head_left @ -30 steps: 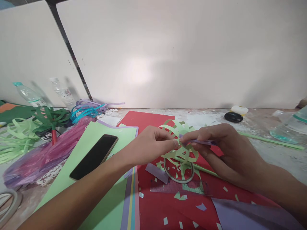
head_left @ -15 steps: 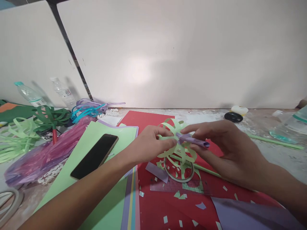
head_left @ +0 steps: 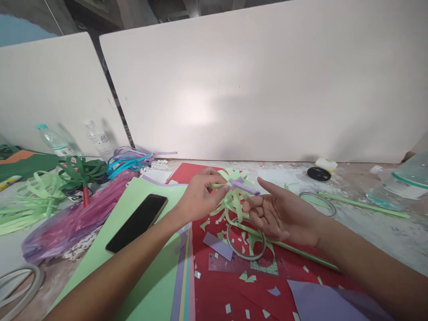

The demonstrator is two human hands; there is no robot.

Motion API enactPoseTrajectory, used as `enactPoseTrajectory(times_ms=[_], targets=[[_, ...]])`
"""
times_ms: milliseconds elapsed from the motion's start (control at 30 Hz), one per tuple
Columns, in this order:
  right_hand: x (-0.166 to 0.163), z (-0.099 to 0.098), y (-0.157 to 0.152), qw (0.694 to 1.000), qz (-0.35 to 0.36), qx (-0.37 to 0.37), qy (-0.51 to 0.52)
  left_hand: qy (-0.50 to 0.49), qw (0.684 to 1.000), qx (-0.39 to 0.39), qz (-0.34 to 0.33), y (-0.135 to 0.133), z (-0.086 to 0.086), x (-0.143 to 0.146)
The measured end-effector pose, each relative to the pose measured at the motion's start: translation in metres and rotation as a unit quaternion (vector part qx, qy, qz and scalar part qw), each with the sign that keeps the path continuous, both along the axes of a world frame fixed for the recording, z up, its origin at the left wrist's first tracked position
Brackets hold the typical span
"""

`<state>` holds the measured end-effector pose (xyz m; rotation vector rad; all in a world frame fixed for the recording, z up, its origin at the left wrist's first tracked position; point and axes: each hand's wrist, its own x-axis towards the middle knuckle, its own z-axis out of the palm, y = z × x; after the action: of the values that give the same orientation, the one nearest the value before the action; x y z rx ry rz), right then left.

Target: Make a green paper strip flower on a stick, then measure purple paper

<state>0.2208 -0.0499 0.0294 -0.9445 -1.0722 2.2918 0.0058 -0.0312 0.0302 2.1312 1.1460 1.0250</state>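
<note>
From my end, the left hand sits at centre frame with thumb and forefinger pinched shut on the green curls, which it holds up above the red sheet. A purple roll lies across the top of the curls, slanting down to the right. I cannot tell whether the pinch also catches its near end. The right hand is just right of centre, palm up and open, fingers loosely bent and holding nothing. Its fingertips are just beside the free end of the roll, and I cannot say if they touch.

Below the hands a tape ring lies flat on the red sheet, with a ruler just under it and paper scraps all around. A phone rests on the green sheet at lower left. At far left is a pink bag, and at the right edge a bottle.
</note>
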Motion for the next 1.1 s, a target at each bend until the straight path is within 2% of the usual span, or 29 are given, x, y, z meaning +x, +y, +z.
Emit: enactPoseTrajectory(times_ms=[67, 167, 267, 333, 400, 500, 567, 600, 633, 700, 767, 900, 1033, 1100], targets=[[-0.003, 0.003, 0.001, 0.999, -0.017, -0.025, 0.017, 0.028, 0.999, 0.037, -0.009, -0.003, 0.000, 0.003], [-0.003, 0.013, 0.008, 0.999, -0.044, 0.004, -0.013, 0.043, 0.997, 0.060, 0.002, -0.002, 0.004, 0.005], [-0.002, 0.028, 0.027, 0.989, -0.051, 0.103, -0.093, 0.017, 0.997, 0.059, 0.047, 0.006, 0.010, -0.001], [-0.002, 0.040, 0.042, 0.962, -0.049, 0.212, -0.167, -0.037, 0.994, 0.043, 0.090, 0.013, 0.012, -0.009], [-0.004, 0.049, 0.055, 0.907, -0.066, 0.337, -0.245, -0.098, 0.989, 0.008, 0.108, 0.016, 0.011, -0.015], [-0.013, 0.049, 0.064, 0.788, -0.072, 0.496, -0.357, -0.188, 0.976, -0.096, 0.058, 0.015, 0.003, -0.015], [-0.022, 0.039, 0.064, 0.707, -0.039, 0.572, -0.414, -0.267, 0.939, -0.217, -0.001, 0.011, -0.007, -0.005], [-0.026, 0.032, 0.062, 0.680, -0.021, 0.593, -0.431, -0.314, 0.905, -0.288, -0.025, 0.009, -0.013, 0.001], [-0.030, 0.025, 0.059, 0.663, -0.009, 0.604, -0.441, -0.360, 0.863, -0.352, -0.043, 0.008, -0.020, 0.009], [-0.035, 0.013, 0.052, 0.650, 0.003, 0.612, -0.451, -0.448, 0.779, -0.437, -0.036, 0.009, -0.033, 0.024], [-0.033, 0.006, 0.044, 0.642, 0.021, 0.613, -0.460, -0.485, 0.742, -0.462, -0.013, 0.011, -0.046, 0.035], [-0.001, 0.004, 0.023, 0.637, 0.056, 0.589, -0.494, -0.514, 0.707, -0.486, 0.001, 0.013, -0.065, 0.038], [0.041, -0.008, -0.006, 0.634, 0.189, 0.497, -0.561, -0.528, 0.682, -0.507, -0.013, 0.009, -0.073, 0.034], [0.052, -0.019, -0.018, 0.641, 0.210, 0.494, -0.548, -0.535, 0.675, -0.507, -0.024, 0.008, -0.074, 0.034]])
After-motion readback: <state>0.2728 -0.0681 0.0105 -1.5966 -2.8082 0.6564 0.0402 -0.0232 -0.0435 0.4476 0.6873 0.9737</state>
